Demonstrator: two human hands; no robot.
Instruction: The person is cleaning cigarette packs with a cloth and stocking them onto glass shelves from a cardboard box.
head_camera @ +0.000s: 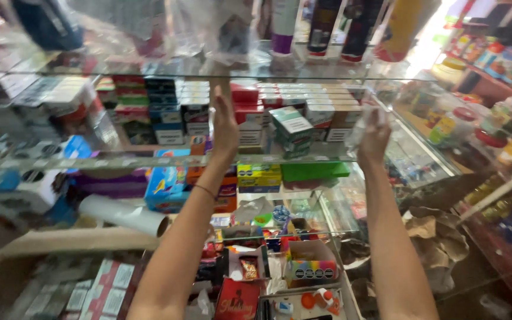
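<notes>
Glass shelves (149, 161) everywhere, crammed with stuff. Stacks of small red and white boxes (303, 98) fill the upper shelf, with blue ones (162, 101) to the left. Lower down there's a flat green box (315, 170), a yellow box (258, 173) and a cardboard roll (127, 215). Tall bottles (321, 26) stand on top, jars (508, 115) sit off right, crumpled brown paper (437, 234) below.

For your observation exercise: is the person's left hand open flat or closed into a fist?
Open flat. The left hand is raised with its fingers straight and together in front of the stacked small boxes; it grips nothing.
</notes>
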